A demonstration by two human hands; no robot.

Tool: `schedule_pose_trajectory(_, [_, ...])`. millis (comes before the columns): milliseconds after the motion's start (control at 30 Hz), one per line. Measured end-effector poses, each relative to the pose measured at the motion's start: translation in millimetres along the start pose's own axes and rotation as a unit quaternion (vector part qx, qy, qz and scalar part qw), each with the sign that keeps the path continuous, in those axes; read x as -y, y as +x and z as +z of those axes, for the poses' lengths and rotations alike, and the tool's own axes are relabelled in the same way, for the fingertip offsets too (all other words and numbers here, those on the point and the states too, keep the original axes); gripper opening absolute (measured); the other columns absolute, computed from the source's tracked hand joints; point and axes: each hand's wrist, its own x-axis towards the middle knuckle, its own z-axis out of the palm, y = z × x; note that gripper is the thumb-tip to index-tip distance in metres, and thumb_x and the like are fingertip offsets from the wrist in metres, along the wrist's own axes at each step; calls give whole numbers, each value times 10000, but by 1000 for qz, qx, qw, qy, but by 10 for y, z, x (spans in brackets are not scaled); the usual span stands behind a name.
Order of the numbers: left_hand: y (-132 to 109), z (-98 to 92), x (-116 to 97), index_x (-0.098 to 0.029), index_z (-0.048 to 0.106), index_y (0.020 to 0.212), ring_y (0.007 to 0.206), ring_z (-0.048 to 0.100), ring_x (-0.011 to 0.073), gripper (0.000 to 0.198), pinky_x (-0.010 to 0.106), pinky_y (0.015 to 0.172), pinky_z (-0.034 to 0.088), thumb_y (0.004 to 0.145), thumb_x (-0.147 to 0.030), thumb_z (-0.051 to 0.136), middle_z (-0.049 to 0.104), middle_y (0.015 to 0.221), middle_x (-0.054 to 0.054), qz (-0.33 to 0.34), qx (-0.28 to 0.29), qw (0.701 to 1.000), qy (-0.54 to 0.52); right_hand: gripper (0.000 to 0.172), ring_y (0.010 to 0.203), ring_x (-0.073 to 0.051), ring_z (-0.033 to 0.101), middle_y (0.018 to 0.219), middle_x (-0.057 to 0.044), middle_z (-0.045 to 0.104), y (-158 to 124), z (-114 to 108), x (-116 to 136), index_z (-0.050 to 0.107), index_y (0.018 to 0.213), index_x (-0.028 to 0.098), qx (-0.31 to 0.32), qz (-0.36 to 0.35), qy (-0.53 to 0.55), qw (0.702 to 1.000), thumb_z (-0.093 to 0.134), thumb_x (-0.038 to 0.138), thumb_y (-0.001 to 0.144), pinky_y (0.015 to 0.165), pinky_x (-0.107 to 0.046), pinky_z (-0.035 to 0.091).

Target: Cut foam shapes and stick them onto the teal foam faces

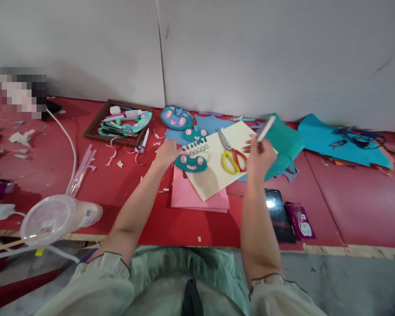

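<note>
My left hand (168,152) is at the left corner of a cream paper sheet (213,182), its fingers closed together; what they pinch, if anything, is too small to tell. My right hand (260,153) holds a white pen (266,128) upright over the sheet's right end. Scissors (231,154) with one yellow and one red handle lie on the sheet between my hands. Small drawn ovals (199,150) run beside a green cut-out with pink shapes (191,163). Another green cut-out (194,134) lies just behind. Pink paper (200,202) is under the sheet.
A brown tray (112,139) of pens stands at the back left, beside a purple and green cut-out (177,118). Green paper (285,142) and blue paper (345,147) lie right. A phone (279,215) and a plastic cup (49,219) are near the front edge.
</note>
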Motion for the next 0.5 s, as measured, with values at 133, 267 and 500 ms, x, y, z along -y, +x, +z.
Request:
schedule_pose_trajectory(133, [-134,31,-175,-151,649,1056,1009,628,209,248,321,923,473,904,-231,470,647,1139,108,88,-85,984,-126,410,497,-102,535,667,-2,622,-387,423,80,616,776,185,136,99,179,969,568,593,783,547,-266,487])
schedule_pose_trajectory(267, [-348,285,-289,-157,644,1070,927,654,167,290,275,807,530,946,-253,400,681,1059,84,117,-54,952,-277,452,493,-97,497,660,3,626,-659,613,69,604,742,201,218,144,259,930,586,653,743,513,-254,466])
schedule_pose_trajectory(500, [-549,628,-163,-206,619,1176,985,648,167,300,321,901,522,890,-212,531,675,1154,81,154,-127,938,-284,497,536,-108,485,653,9,594,-887,684,-14,687,895,186,304,180,299,886,535,648,792,500,-245,427])
